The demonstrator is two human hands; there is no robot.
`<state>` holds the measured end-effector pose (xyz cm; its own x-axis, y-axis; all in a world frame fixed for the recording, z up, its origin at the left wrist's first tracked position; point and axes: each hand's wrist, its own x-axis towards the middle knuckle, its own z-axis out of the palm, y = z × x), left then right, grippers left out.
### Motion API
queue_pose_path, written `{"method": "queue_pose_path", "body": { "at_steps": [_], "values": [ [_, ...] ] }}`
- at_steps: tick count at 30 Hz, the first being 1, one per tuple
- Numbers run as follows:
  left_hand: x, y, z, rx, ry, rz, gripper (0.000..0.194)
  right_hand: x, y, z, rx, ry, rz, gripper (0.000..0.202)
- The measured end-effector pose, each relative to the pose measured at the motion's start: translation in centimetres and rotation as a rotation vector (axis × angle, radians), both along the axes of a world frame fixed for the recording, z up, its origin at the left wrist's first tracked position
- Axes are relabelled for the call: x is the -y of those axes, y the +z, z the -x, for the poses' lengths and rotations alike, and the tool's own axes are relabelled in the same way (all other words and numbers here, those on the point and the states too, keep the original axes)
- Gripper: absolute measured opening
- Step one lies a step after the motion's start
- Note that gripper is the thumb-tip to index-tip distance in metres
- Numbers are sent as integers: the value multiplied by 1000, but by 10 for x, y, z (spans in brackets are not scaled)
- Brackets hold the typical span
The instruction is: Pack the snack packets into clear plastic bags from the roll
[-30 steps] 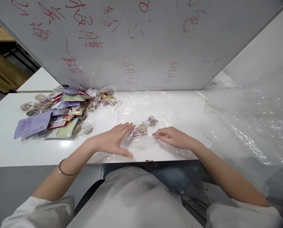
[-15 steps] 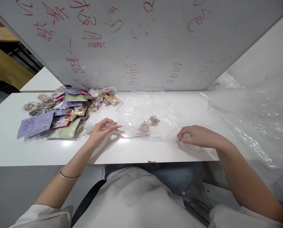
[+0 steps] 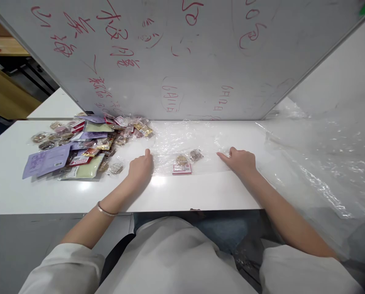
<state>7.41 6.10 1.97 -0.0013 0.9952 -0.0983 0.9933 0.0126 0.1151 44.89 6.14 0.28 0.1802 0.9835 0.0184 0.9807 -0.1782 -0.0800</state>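
Observation:
A thin sheet of clear plastic film (image 3: 185, 136) lies across the white table, its near edge running between my two hands. My left hand (image 3: 140, 168) is closed at the film's left side, thumb up. At the right side my right hand (image 3: 241, 162) is closed too, with its thumb pointing left along the film. Between them sit a small packet of pale dried pieces (image 3: 181, 159), a darker packet (image 3: 196, 154) and a red-and-white packet (image 3: 181, 169). The film appears to lie over them. Just left of my left hand is a small clear packet (image 3: 116, 167).
A heap of purple, green, red and gold packets (image 3: 87, 149) covers the table's left part. A whiteboard (image 3: 194, 61) with red writing stands along the back. More crumpled clear plastic (image 3: 317, 163) spreads over the right. The table's front edge (image 3: 170, 211) is near my body.
Both hands have closed at the film's sides, the left shifting right and the right moving left and away from me. The film's near edge now lies more forward, over the small packets.

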Motion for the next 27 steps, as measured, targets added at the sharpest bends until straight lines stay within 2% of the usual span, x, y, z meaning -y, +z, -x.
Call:
{"method": "queue_pose_path", "body": {
  "at_steps": [2, 3, 5, 7, 8, 9, 10, 13, 17, 20, 23, 27],
  "values": [
    [3, 3, 3, -7, -54, -162, 39, 9, 3, -5, -41, 95, -149, 51],
    [5, 4, 6, 27, -134, -251, 40, 15, 5, -6, -75, 203, -220, 51],
    [8, 5, 8, 142, -449, -309, 38, 28, 9, -5, -157, 508, -262, 54],
    [9, 4, 5, 248, -815, -219, 43, 37, 9, 3, -244, 793, -186, 62],
    [9, 3, 0, 278, -941, -165, 51, 39, 8, 9, -282, 887, -141, 67],
    [8, 1, -7, 290, -1009, -124, 59, 38, 5, 16, -313, 945, -108, 71],
    [7, 0, -15, 289, -1029, -100, 64, 36, 2, 23, -334, 972, -89, 74],
    [0, -2, -36, 254, -970, -66, 67, 21, -8, 45, -325, 952, -81, 71],
    [-9, 7, -45, 207, -954, -25, 67, 0, -10, 64, -207, 857, -100, 55],
    [-15, 15, -38, 182, -942, 48, 69, -6, -5, 63, -175, 847, -67, 53],
    [-19, 15, -25, 197, -833, 108, 62, -4, -2, 48, -208, 829, -33, 53],
    [-24, 15, -4, 409, -717, 166, 48, 8, 1, 24, -227, 750, -27, 45]
  ]
}}
